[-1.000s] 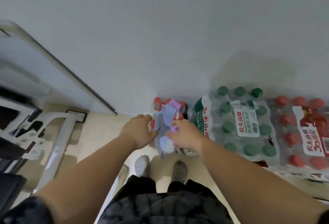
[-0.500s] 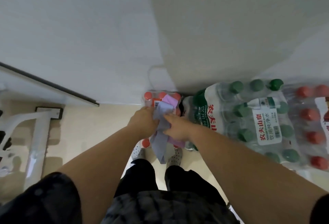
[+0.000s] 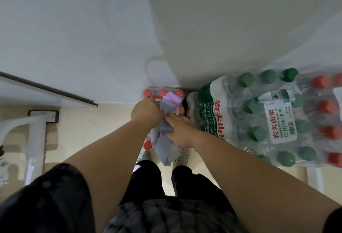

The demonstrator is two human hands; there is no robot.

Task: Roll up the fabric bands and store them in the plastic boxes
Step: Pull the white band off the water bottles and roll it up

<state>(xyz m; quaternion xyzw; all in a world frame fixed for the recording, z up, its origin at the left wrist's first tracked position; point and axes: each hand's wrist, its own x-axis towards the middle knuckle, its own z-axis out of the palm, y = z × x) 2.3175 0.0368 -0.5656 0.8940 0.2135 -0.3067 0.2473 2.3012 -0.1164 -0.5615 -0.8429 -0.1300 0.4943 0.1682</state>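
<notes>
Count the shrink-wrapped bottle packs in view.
3: small red-capped pack at centre, green-capped pack beside it, second red-capped pack at right edge. More may be hidden.

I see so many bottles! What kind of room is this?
Probably a storage corner of an office or home, hard to say: shrink-wrapped packs of water bottles sit on the beige floor against a white wall.

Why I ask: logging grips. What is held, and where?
The band: left hand near its top, right hand at its middle; lower end hangs free.
</notes>
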